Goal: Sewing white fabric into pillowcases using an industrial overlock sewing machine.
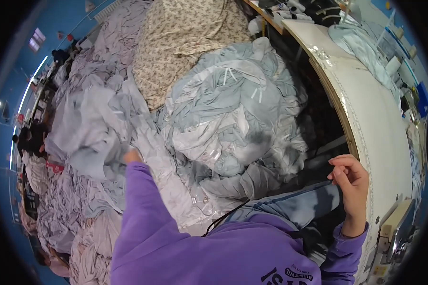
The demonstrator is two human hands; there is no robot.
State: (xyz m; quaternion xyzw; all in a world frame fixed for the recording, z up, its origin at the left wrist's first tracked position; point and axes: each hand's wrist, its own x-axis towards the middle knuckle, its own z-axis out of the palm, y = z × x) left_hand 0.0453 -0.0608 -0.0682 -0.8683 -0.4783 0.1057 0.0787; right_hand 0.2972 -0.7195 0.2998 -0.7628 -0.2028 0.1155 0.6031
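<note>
My left hand (132,156) reaches out to the left, its fingers smeared by motion. A pale grey-blue cloth piece (92,135), partly blurred too, spreads right beside that hand; whether the fingers grip it I cannot tell. My right hand (351,180) is raised by the edge of the white table on the right, fingers loosely bent and slightly apart, with nothing visible in it. In front of me lies a big heaped bundle of pale blue-green and whitish fabric (233,114), with a few thin white strips showing on it.
A beige floral cloth (190,38) covers a mound behind the bundle. Heaps of greyish-lilac fabric (76,223) fill the left side. The long white table (380,128) curves along my right, with a beige and metal machine part (394,232) near its front. People are at work far left.
</note>
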